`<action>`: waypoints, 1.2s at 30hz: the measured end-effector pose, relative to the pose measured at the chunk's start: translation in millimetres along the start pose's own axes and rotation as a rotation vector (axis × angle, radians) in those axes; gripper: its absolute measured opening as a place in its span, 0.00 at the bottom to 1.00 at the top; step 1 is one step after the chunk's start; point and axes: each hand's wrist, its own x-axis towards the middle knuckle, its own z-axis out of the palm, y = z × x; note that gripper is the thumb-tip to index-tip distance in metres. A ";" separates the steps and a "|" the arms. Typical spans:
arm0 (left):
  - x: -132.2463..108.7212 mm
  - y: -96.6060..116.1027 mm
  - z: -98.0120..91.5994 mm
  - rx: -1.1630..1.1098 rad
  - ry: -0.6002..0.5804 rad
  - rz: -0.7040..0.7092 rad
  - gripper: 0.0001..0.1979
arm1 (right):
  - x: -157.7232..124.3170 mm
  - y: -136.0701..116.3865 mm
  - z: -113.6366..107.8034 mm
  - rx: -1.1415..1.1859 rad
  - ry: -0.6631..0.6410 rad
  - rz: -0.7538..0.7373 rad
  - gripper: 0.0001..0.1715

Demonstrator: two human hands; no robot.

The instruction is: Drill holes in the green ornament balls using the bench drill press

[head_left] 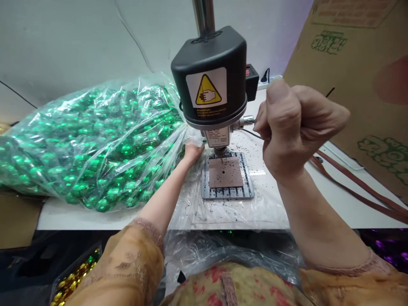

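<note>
A black bench press machine (208, 63) with a yellow hand-warning label stands before me. My right hand (287, 123) is closed in a fist beside it, at the end of the metal lever (247, 120); the part inside the fist is hidden. My left hand (193, 153) reaches in at the gathered mouth of a clear plastic bag (105, 140) full of shiny green beads. Its fingers bend together near the press head, partly covered by plastic, and what they pinch is unclear. Under the head, a brown plate (225, 172) with a small hole lies on the slotted metal base (228, 195).
Dark crumbs lie scattered over the base and white table (270, 204). A large cardboard box (357, 85) stands at right, with brown straps (353, 182) before it. Gold beads (75, 280) sit low at left; purple shiny pieces (387, 250) show at lower right.
</note>
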 end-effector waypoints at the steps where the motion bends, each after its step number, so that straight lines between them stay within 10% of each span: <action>1: -6.3 -0.4 -3.8 -0.008 -0.009 0.003 0.10 | -0.1 -0.2 -0.1 -0.009 -0.004 -0.003 0.24; 11: -111.1 20.0 -31.8 -0.777 -0.036 -0.043 0.28 | -0.9 0.9 0.2 -0.041 -0.001 -0.039 0.24; 22: -126.6 27.7 -4.9 -0.694 -0.137 0.072 0.30 | -0.6 0.5 -1.4 -0.077 -0.006 -0.023 0.26; 29: -134.1 19.9 -9.7 -0.540 0.082 -0.039 0.27 | 0.0 -2.7 0.1 -0.055 -0.019 -0.023 0.25; 36: -174.2 35.8 -15.3 -0.360 0.029 0.402 0.21 | 11.6 -1.0 10.6 -0.033 0.041 -0.014 0.30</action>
